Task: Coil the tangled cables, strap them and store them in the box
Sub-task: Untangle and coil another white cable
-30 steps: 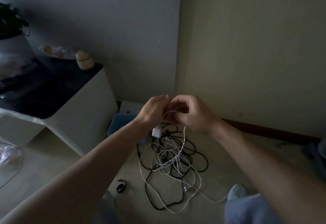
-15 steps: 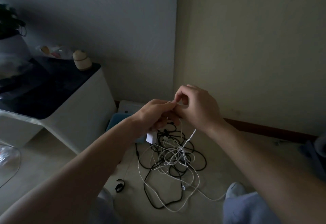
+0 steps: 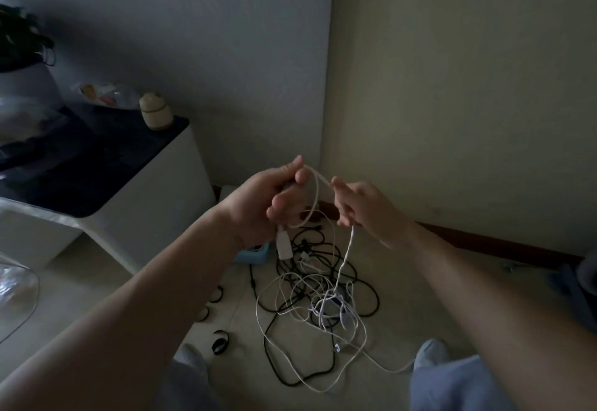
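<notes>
A tangle of black and white cables (image 3: 318, 300) lies on the floor below my hands. My left hand (image 3: 261, 205) holds a loop of the white cable (image 3: 315, 200), its white plug (image 3: 283, 245) hanging under the palm. My right hand (image 3: 361, 208) pinches the same white cable just to the right, and the cable drops from it down into the tangle. A blue box (image 3: 253, 254) stands on the floor, mostly hidden behind my left wrist. Black straps (image 3: 219, 344) lie on the floor at the lower left of the tangle.
A white cabinet with a dark top (image 3: 106, 184) stands at the left, with a small jar (image 3: 155, 115) and bags on it. Walls meet in a corner behind the hands. My knees (image 3: 452, 381) frame the bottom. A clear plastic item (image 3: 14, 294) sits at far left.
My hands have moved apart, and a loop of white cable now spans between them. The plug hangs lower under the left hand, and more white cable is lifted off the pile.
</notes>
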The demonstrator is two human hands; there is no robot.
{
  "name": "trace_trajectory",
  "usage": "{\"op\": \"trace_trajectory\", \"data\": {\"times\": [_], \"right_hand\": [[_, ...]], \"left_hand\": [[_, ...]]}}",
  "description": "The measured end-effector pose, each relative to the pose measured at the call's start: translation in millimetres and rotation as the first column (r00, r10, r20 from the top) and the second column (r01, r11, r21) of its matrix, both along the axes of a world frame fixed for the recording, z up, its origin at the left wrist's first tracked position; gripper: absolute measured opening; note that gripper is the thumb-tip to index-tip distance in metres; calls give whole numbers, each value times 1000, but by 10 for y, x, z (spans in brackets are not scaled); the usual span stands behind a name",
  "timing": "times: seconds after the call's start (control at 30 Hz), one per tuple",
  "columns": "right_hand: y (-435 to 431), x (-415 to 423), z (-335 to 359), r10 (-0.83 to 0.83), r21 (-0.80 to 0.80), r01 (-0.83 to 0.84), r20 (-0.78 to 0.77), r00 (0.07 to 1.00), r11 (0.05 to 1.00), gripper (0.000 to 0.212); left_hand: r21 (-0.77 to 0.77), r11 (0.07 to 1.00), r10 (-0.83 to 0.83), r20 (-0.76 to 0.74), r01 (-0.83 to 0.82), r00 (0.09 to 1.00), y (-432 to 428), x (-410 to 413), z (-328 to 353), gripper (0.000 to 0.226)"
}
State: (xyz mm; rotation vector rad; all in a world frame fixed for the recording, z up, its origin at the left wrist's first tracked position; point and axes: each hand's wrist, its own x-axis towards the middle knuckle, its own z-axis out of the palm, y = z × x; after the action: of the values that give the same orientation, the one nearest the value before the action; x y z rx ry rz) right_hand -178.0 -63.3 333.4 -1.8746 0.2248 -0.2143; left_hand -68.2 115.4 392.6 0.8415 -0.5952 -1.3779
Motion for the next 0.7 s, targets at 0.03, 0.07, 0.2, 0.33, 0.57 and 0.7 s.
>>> {"op": "trace_trajectory", "data": {"times": [0.03, 0.07, 0.2, 0.33, 0.57, 0.7], "right_hand": [[-21, -16, -67, 17, 18, -16, -76, 997, 1000, 56], [-30, -28, -132, 35, 42, -29, -148, 988, 999, 54], [109, -20, -295, 81, 116, -45, -327, 941, 992, 44], [300, 20, -272, -27, 45, 38, -221, 975, 998, 24], [576, 30, 15, -32, -96, 33, 9, 999, 995, 13], [570, 40, 176, -44, -141, 60, 118, 992, 988, 14]], "left_hand": [[-16, 998, 59, -72, -60, 996, 0, 12, 21, 33], [-27, 991, 123, -148, -128, 981, 2, 36, 39, 35], [-36, 884, 450, -213, -467, 867, 25, 171, 33, 42], [-12, 786, 606, -180, -618, 775, 42, 265, 0, 37], [-35, 684, 608, 580, -729, 542, -8, 209, -101, 30], [24, 804, 412, 697, -594, 587, -123, 6, -188, 34]]}}
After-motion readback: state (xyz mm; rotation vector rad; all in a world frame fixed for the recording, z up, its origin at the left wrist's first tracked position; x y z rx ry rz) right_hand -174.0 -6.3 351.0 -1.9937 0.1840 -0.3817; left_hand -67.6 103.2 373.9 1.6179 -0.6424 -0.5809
